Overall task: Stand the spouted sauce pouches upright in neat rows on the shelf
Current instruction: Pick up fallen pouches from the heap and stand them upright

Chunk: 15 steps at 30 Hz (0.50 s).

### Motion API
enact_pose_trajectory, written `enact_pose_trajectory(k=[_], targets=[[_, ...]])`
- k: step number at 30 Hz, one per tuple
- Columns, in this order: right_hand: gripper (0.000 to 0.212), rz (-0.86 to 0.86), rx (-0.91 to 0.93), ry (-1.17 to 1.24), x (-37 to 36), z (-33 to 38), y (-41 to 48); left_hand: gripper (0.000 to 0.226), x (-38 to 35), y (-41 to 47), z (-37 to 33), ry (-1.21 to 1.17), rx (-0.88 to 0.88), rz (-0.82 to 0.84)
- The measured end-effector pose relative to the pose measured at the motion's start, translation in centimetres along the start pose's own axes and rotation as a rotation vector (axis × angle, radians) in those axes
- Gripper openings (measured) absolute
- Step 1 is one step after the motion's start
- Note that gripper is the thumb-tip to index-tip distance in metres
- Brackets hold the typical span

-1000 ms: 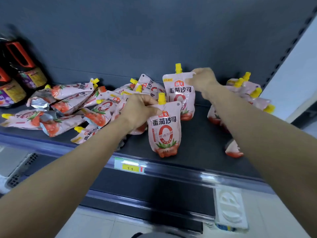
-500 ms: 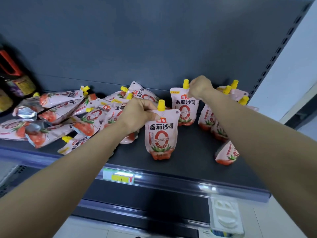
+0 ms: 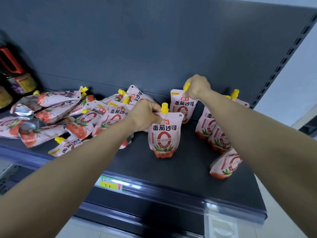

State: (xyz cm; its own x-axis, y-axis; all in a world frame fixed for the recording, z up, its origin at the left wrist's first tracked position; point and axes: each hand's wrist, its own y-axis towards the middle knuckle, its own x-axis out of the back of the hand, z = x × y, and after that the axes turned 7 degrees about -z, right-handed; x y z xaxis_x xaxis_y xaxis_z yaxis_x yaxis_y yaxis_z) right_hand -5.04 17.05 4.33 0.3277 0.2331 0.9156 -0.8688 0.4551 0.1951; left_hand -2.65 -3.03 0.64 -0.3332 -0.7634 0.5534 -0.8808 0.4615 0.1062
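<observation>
Pink tomato-sauce pouches with yellow spouts fill a dark shelf [image 3: 180, 170]. My left hand [image 3: 145, 115] grips the top left corner of an upright front pouch [image 3: 164, 134] standing mid-shelf. My right hand [image 3: 197, 86] is closed over the spout and top of an upright rear pouch [image 3: 183, 107] near the back wall. To the right, several pouches [image 3: 216, 133] stand in a row running front to back, partly hidden by my right forearm. A heap of pouches [image 3: 82, 121] lies flat and jumbled on the left.
Dark sauce bottles [image 3: 18, 79] with orange handles stand at the far left. A yellow price tag [image 3: 109, 184] sits on the shelf's front rail. The grey back panel rises behind, and a slotted upright [image 3: 283, 60] bounds the right end.
The view has shifted so the shelf sits lower and more to the right. Both hands keep their pouches; the rear pouch now stands closer to the back wall and the right-hand row.
</observation>
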Motion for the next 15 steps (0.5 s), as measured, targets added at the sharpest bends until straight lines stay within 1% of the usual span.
enact_pose_trajectory(k=[3, 7, 10, 15], targets=[[0.026, -0.033, 0.0, 0.035, 0.2, -0.5, 0.6, 0.013, -1.4, 1.4, -0.5, 0.025, -0.025, -0.032], [0.03, -0.044, 0.018, 0.057, 0.9, -1.1, 1.2, 0.009, -3.0, 3.1, -1.2, 0.071, -0.025, -0.069], [0.028, -0.069, 0.035, 0.068, 1.5, -1.6, 1.5, 0.011, -4.0, 4.1, -1.6, 0.049, -0.013, -0.095], [0.031, -0.098, 0.04, 0.104, 3.1, -2.2, 1.7, 0.011, -5.1, 5.0, -1.9, 0.003, 0.006, -0.088]])
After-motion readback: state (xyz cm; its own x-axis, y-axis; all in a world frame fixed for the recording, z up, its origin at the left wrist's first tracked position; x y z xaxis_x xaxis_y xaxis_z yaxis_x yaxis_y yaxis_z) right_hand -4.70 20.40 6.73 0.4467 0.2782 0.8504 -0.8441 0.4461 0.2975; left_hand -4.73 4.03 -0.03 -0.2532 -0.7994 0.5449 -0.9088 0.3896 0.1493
